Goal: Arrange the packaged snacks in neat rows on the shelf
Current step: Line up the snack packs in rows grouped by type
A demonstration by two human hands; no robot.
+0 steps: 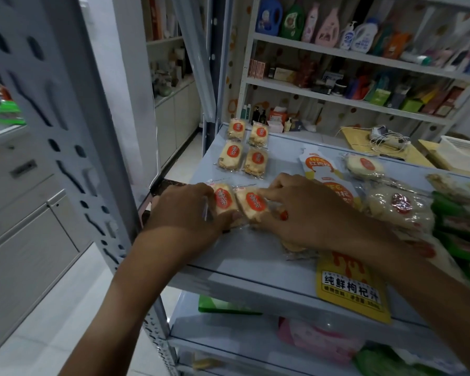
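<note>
Several clear-wrapped rice cracker packs with orange-red oval labels lie on the pale grey shelf (255, 245). At the far left end several packs (243, 147) lie two by two. In front of them lie a left pack (224, 201) and a right pack (253, 202), side by side. My left hand (186, 213) grips the left pack from its left side. My right hand (301, 210) rests fingers on the right pack, forefinger stretched over its top edge. More cracker packs (399, 206) lie loose on the right, one partly hidden under my right hand.
Yellow juice pouches lie on the shelf, one (349, 283) hanging over the front edge, others (319, 164) further back. Green packets (461, 229) pile at the right. A perforated upright post (73, 147) stands at left. Lower shelves hold pink and green packs. Bottles fill the shelving behind.
</note>
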